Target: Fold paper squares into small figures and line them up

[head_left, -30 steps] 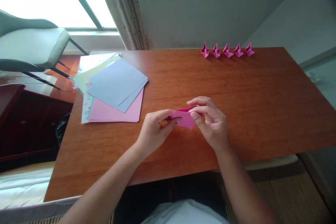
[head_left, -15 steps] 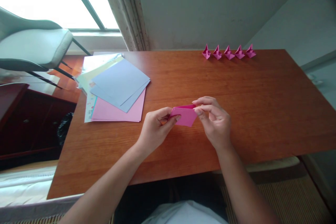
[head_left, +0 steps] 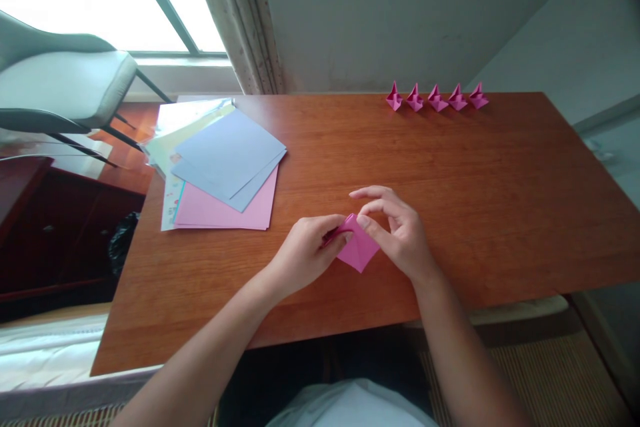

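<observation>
A small piece of folded pink paper (head_left: 360,250) is held above the near half of the table, a corner pointing down toward me and a crease running down its face. My left hand (head_left: 310,250) pinches its left side between thumb and fingers. At the top corner, the thumb and forefinger of my right hand (head_left: 397,230) close on the paper's edge, while another finger stretches out above it. The inner layers of the paper are partly hidden behind my fingers.
Several folded pink paper figures (head_left: 437,100) stand in a row along the table's (head_left: 500,200) far edge. To the left lie blue-grey sheets (head_left: 230,153) over pink sheets (head_left: 225,213) and plastic-wrapped paper. A chair (head_left: 65,80) stands beyond the left edge, by the window.
The pink paper has turned from a wide shape with an open top fold to a diamond with its corner down. Both hands have shifted slightly, the left one rightward and nearer me.
</observation>
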Motion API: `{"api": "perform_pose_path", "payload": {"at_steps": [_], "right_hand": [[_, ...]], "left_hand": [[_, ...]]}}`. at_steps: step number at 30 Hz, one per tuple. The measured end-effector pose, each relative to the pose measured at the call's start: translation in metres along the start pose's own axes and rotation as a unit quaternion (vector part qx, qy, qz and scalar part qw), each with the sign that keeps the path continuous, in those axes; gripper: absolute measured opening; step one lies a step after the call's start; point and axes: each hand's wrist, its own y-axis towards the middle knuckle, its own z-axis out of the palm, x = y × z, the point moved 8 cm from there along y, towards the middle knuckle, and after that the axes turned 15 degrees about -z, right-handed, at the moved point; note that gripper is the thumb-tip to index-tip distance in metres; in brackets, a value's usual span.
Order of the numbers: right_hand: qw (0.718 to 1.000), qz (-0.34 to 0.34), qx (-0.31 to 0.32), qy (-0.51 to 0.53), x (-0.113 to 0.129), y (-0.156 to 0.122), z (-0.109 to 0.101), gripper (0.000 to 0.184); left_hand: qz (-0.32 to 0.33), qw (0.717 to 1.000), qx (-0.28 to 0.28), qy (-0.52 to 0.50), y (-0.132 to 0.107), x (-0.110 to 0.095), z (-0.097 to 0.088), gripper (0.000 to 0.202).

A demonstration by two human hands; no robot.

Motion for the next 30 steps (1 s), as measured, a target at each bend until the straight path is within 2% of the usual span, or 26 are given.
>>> {"api": "perform_pose_path", "payload": {"at_steps": [9,14,20,23,26,28,30], "right_hand": [[0.992,0.077,0.005,0.1,-0.01,-0.005,0.007,0.004],[0.991,0.073,0.021,0.111,-0.007,-0.002,0.007,0.008],[0.981,0.113,0.035,0.153,-0.009,-0.005,0.011,0.009],[0.984,0.11,0.03,0.14,-0.01,-0.005,0.011,0.01],[0.987,0.107,0.019,0.116,-0.013,-0.006,0.011,0.01],[0.989,0.106,0.011,0.103,-0.014,-0.006,0.011,0.009],[0.99,0.104,0.005,0.099,-0.014,-0.006,0.011,0.008]], "left_hand": [[0.008,1.0,0.008,0.008,-0.002,-0.003,0.0,0.027],[0.01,0.999,0.031,-0.001,-0.002,-0.001,0.003,0.027],[0.018,0.999,0.035,-0.027,-0.003,-0.005,0.001,0.033],[0.022,0.999,0.003,-0.024,-0.003,-0.005,-0.001,0.023],[0.02,0.994,-0.078,-0.074,-0.004,-0.002,-0.012,0.007],[0.023,0.987,-0.12,-0.103,-0.005,0.001,-0.018,0.005],[0.028,0.986,-0.135,-0.096,-0.005,0.001,-0.019,0.003]]}}
